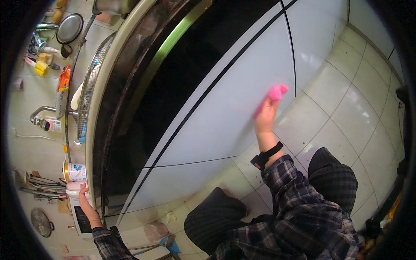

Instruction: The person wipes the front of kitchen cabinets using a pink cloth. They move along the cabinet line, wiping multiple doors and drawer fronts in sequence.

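Note:
My right hand [266, 116] is closed on a bright pink cloth [277, 92] and presses it against a white cabinet door [225, 117]. A dark band is strapped round that wrist. Well off to the left, my left hand [87, 206] reaches up to the edge of the counter [92, 125]. Its fingers look stretched out, close beside a pale pink container [74, 189], and I cannot tell whether they touch it. A white tin with a printed label [75, 171] stands beside that container.
A black glossy panel [173, 82] runs above the cabinet doors. On the counter side are a wire basket [94, 78], a faucet [43, 113], a yellow sponge [41, 68] and a hanging pan [69, 28]. Pale tiles [342, 112] cover the floor around my bent knees. A blue piece [172, 245] lies near the lower left.

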